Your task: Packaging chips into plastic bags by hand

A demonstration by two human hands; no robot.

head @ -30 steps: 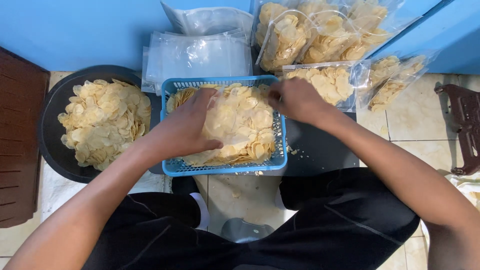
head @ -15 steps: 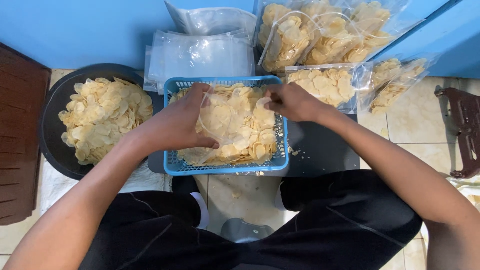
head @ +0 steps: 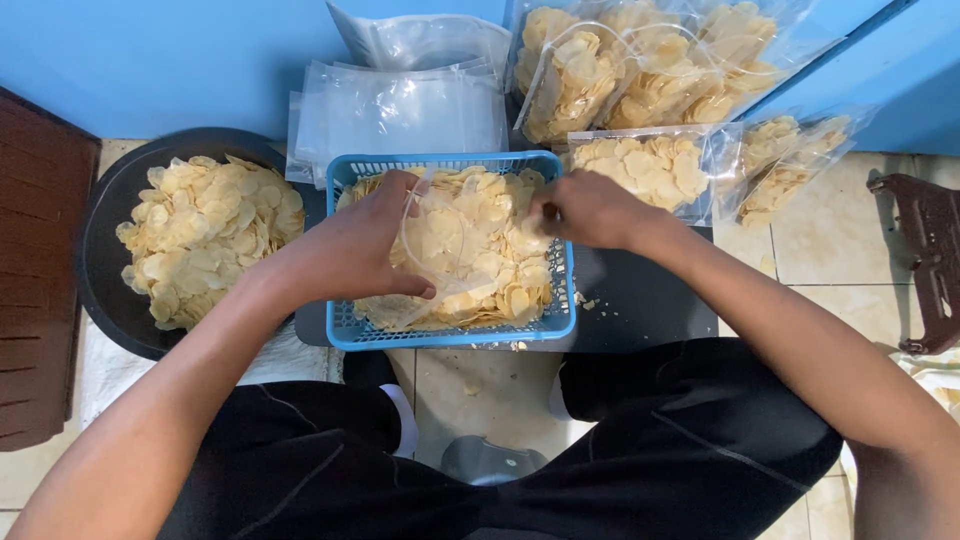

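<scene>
Chips fill a clear bag (head: pixel 455 250) that is held over the blue basket (head: pixel 450 330) by both hands. The bag's left edge is pinched in a closed grip by the left hand (head: pixel 360 245), thumb below and fingers curled above; its right edge is pinched shut in the right hand (head: pixel 590 208). The basket is set on a dark mat (head: pixel 640 300) on the tiled floor (head: pixel 830 250) — between the knees. A black bowl (head: pixel 105 260) heaped with chips is seen to the left. Empty bags (head: pixel 400 110) are stacked behind the basket, and filled bags (head: pixel 650 70) are piled against the blue wall (head: pixel 150 60).
</scene>
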